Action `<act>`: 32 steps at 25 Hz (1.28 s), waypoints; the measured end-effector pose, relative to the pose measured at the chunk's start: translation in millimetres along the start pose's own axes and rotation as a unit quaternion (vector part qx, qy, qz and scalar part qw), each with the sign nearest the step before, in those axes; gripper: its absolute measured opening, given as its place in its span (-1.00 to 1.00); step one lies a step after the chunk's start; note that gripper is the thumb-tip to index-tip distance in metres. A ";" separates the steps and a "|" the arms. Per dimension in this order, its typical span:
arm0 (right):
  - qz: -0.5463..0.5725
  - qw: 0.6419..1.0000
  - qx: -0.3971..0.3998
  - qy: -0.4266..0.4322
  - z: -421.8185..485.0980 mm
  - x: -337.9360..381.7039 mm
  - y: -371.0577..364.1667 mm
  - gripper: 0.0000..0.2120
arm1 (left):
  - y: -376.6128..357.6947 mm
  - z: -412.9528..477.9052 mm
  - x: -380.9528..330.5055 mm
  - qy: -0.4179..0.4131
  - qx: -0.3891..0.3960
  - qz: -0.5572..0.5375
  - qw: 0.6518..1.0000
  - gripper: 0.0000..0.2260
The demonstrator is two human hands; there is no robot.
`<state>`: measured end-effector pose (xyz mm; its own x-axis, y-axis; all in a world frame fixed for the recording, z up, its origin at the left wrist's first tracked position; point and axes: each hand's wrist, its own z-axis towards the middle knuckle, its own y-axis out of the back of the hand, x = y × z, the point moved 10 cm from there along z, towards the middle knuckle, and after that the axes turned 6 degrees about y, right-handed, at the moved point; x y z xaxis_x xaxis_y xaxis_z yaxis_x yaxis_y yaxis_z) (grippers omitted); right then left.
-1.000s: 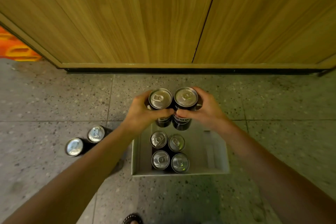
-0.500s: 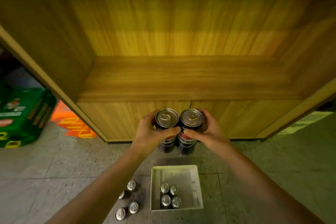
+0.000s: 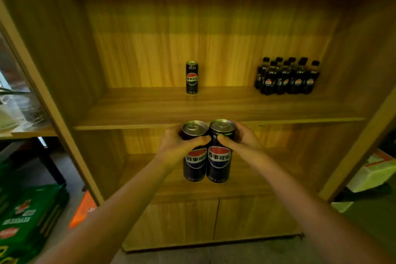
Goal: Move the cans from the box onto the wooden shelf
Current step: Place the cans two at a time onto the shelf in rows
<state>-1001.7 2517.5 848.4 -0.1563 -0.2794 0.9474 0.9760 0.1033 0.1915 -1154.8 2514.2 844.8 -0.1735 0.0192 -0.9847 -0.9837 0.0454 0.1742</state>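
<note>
Wooden shelf [image 3: 139, 111] fills my view now, and the box has dropped out of frame. Left grip [image 3: 175, 148] clutches the left can [image 3: 195, 163], right grip [image 3: 244, 141] the right can [image 3: 219, 163], cans touching, at 6 o'clock from the shelved can [image 3: 192, 77]. Only placing left for this pair, I reckon.

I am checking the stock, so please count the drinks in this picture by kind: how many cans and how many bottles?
Cans: 3. These are the left can in the left hand, the right can in the right hand, and the shelf can on the shelf.
Bottles: 8 by their caps, but the group is small and dark, so this is unsure.
Total: 11
</note>
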 end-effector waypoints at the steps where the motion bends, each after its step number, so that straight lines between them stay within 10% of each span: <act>1: -0.002 1.000 -0.005 0.000 7.4 11.6 2.3 -0.53 | 3.7 4.9 -13.4 -0.002 -0.002 0.001 1.000 -0.75; 15: 0.012 0.998 0.051 0.034 179.7 2.3 37.5 -0.53 | 9.6 167.1 -49.3 0.011 -0.118 0.012 0.993 -0.55; 32: 0.026 0.996 0.086 0.015 274.1 -80.3 32.9 -0.53 | 0.5 270.4 -1.3 0.051 -0.064 -0.018 0.997 -0.73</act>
<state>-998.6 2805.0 848.9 -0.0984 -0.2983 0.9494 0.9421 0.2795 0.1855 -1142.0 2784.3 849.1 -0.1356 -0.0816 -0.9874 -0.9863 -0.0834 0.1423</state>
